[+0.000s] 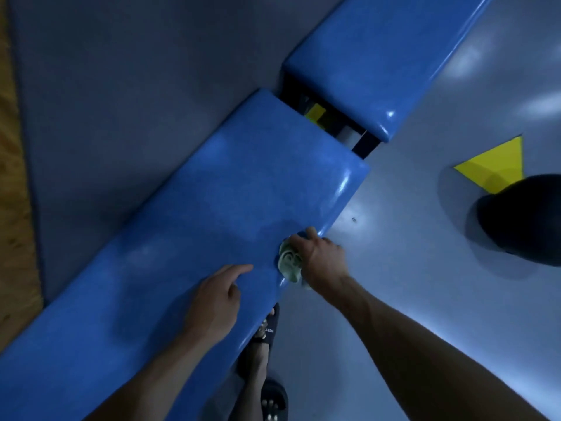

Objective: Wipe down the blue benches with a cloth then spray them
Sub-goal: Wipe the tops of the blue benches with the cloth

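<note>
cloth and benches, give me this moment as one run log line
step: wiping | right hand: grips cloth at near bench edge | left hand: rests on bench top | far bench: untouched

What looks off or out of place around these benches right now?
Nothing is spilled or damaged. The two benches sit slightly offset, with a gap between them. The right hand holds the cloth at the near bench's edge.

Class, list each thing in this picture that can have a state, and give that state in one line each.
Right hand: grips the cloth at the bench edge.
Left hand: rests on the near bench.
Cloth: bunched.
Near bench: being wiped.
Far bench: untouched.
</note>
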